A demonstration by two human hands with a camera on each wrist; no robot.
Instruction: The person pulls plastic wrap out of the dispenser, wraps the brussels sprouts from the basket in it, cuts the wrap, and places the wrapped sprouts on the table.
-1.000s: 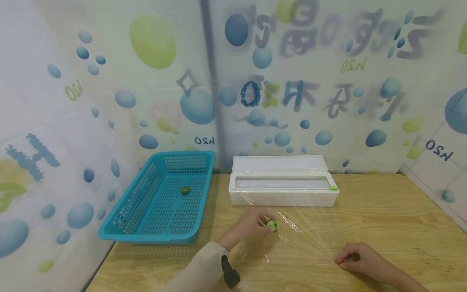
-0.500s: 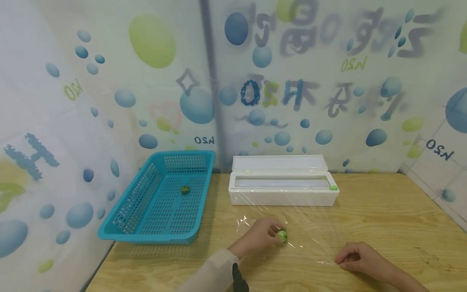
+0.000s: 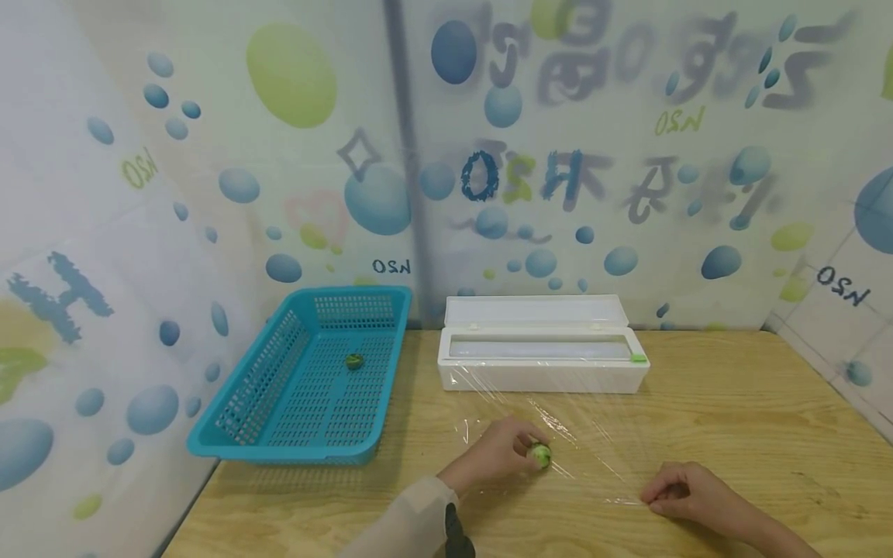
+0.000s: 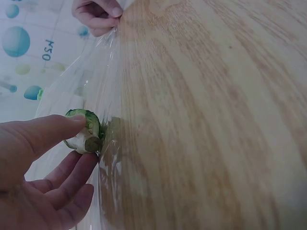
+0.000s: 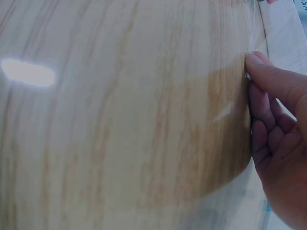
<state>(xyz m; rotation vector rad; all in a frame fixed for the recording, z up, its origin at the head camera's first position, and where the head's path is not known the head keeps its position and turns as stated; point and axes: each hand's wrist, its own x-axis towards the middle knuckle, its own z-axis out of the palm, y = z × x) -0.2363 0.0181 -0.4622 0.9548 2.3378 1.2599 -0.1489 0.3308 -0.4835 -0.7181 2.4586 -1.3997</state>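
My left hand [image 3: 504,449] pinches a Brussels sprout [image 3: 541,456] between thumb and fingers, low over the table. In the left wrist view the sprout [image 4: 92,143] turns its pale cut stem end toward the camera. A sheet of clear plastic wrap [image 3: 586,446] stretches from the white wrap dispenser [image 3: 544,378] toward me, and the sprout sits right at this film. My right hand [image 3: 698,496] pinches the near right corner of the wrap down at the tabletop. The right wrist view shows that thumb [image 5: 268,76] pressed against the fingers.
A blue plastic basket [image 3: 279,454] stands on the left, with another sprout [image 3: 354,362] lying in it. The dispenser's lid [image 3: 537,311] is raised, and a green slider [image 3: 638,358] sits at its right end. Patterned curtain walls [image 3: 432,256] enclose the wooden table [image 3: 753,403].
My left hand has carried the sprout to the right and nearer to me over the wrap, then almost stopped in the last half second. The right hand has stayed in place.
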